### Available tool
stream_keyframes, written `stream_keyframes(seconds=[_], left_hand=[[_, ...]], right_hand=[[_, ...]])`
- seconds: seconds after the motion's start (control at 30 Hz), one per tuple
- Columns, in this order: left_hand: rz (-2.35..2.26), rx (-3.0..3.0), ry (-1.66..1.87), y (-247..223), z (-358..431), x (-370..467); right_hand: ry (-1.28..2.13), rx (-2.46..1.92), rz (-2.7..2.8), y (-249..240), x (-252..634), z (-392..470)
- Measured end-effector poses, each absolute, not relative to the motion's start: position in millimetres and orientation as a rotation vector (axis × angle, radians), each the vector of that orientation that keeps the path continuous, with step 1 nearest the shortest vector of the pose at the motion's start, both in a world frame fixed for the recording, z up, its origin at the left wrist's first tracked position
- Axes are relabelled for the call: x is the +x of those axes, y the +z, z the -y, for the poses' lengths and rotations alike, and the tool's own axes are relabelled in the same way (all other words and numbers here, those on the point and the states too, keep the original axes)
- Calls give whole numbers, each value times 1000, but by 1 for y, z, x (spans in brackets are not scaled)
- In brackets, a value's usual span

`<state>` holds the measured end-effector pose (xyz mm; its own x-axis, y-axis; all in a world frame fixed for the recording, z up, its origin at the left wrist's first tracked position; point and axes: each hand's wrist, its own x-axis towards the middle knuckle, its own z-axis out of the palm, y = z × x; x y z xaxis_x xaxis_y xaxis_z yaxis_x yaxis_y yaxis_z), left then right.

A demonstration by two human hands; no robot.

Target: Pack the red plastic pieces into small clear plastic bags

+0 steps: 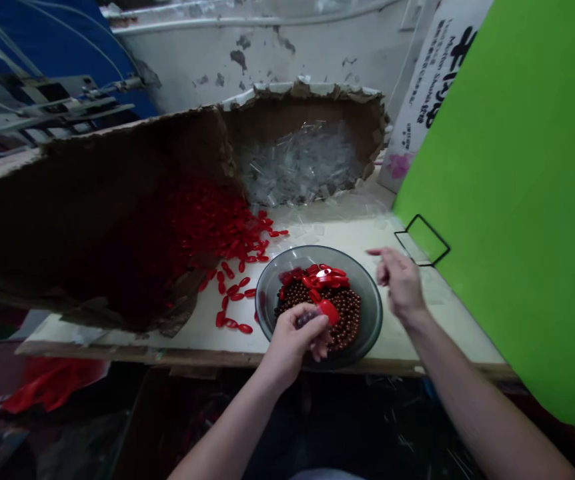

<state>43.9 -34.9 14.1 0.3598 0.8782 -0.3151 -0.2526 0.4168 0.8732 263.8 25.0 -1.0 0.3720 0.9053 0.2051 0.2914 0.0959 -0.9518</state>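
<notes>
My left hand is over the near part of a grey see-through bowl, closed on a small red plastic piece. A dark, bead-like part shows between its thumb and fingers, but its exact form is unclear. Brown round beads fill the bowl's bottom, with a heap of glossy red oval pieces on their far side. Right of the rim, my right hand hangs apart from the bowl. Its index finger points left, the other fingers are bent, and no object shows between them.
A cut-open cardboard box holds red ovals and clear plastic pieces. Some ovals spill onto the white tabletop. A bright green panel with a black wire loop stands right; machinery is at left.
</notes>
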Motion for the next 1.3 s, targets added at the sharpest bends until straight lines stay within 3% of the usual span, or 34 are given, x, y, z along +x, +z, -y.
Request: stream_keyframes(seconds=[0.13,0.23,0.37,0.57,0.73,0.97,1.13,1.3], left_hand=[[-839,670,1001,19,24,41],[-780,591,1034,20,18,39],[-707,480,1038,20,17,36],[-660,358,1058,27,19,27],[-645,306,1113,32,22,22],[-924,450,1367,21,34,-17],[-1428,271,1687,-34,73,-108],[-1911,108,1600,-122,143,-202]], right_hand=[[152,-2004,1535,-58,335,-57],[-55,-2093,1939,-103,358,-70],[-188,-2171,2003,-124,360,-73],[61,-2219,1661,-91,355,-65],[409,-1696,1318,-48,332,-46],[1072,-1286,1696,7,266,-20],[1352,-1157,1630,14,246,-13],[1152,-1272,1913,4,249,-18]])
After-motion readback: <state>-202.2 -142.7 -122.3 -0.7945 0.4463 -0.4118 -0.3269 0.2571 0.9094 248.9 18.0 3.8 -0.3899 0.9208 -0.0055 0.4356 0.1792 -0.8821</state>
